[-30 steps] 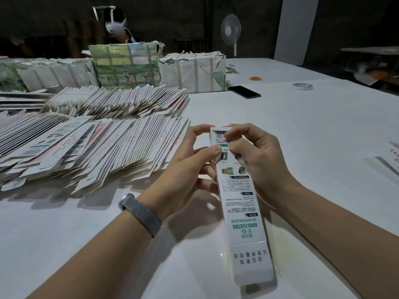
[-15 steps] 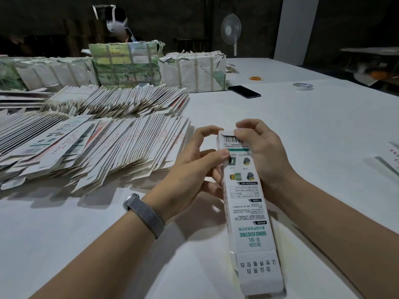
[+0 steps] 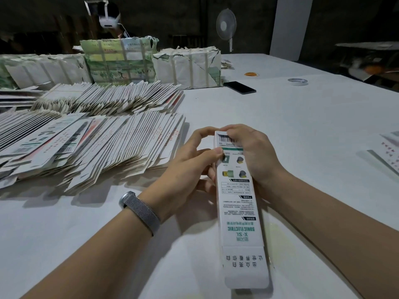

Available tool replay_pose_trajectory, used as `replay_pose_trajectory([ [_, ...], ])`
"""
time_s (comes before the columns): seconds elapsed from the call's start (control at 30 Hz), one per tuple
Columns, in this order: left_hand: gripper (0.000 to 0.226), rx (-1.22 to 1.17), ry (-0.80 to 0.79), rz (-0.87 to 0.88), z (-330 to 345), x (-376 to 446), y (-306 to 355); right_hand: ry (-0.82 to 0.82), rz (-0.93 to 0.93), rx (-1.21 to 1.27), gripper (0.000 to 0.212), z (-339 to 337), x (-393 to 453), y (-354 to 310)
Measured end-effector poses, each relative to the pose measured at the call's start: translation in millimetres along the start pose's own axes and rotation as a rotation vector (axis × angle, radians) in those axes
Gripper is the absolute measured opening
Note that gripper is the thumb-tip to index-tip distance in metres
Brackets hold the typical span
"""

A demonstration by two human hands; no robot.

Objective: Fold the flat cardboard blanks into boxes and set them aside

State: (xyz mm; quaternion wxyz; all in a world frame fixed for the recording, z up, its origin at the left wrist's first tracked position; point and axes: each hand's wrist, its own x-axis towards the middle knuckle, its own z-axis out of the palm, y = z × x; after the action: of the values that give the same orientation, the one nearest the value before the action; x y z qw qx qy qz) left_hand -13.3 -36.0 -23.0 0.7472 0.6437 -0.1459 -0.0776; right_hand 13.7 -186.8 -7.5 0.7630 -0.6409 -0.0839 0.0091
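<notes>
From the head camera, a long, narrow white carton [image 3: 237,203] printed with green lettering and a barcode lies lengthwise on a white worktop [image 3: 313,130], its far end raised slightly and held between both hands. The near end flap of the carton stands open, pointing toward the viewer. The left hand [image 3: 190,167] curls around the left side of the carton's far end, thumb pressed on the printed top face and forefinger arched over the far tip. A grey mesh watch band [image 3: 140,211] circles the left wrist. The right hand [image 3: 254,152] grips the right side of the same far end, fingers bent over the barcode panel, covering part of it.

Left of the carton, a wide fanned row of flat carton blanks [image 3: 86,143] lies overlapping on the worktop, its nearest edge close to the left hand. Beyond that row is a second fanned row of blanks [image 3: 112,98]. Farther back from the carton, strapped bundles wrapped in paper [image 3: 187,67] stand side by side. Beyond the carton and to its right lie a black phone [image 3: 239,87], a roll of tape [image 3: 297,81] and a small orange object [image 3: 251,74]. A pedestal fan [image 3: 226,24] stands past the far edge of the worktop. At the right edge, well apart from the carton, more printed blanks [image 3: 388,152] are partly visible.
</notes>
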Motion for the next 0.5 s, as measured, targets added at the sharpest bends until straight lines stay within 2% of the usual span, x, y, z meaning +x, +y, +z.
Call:
replay_pose_trajectory([
  [0.13,0.024,-0.003,-0.003,-0.008,0.6,0.1,0.8,0.009,0.024,0.017,0.011,0.0,-0.7,-1.3],
  [0.5,0.031,0.016,-0.057,-0.007,2.4,-2.8,3.5,0.079,-0.004,0.018,0.02,-0.9,2.1,-6.9],
])
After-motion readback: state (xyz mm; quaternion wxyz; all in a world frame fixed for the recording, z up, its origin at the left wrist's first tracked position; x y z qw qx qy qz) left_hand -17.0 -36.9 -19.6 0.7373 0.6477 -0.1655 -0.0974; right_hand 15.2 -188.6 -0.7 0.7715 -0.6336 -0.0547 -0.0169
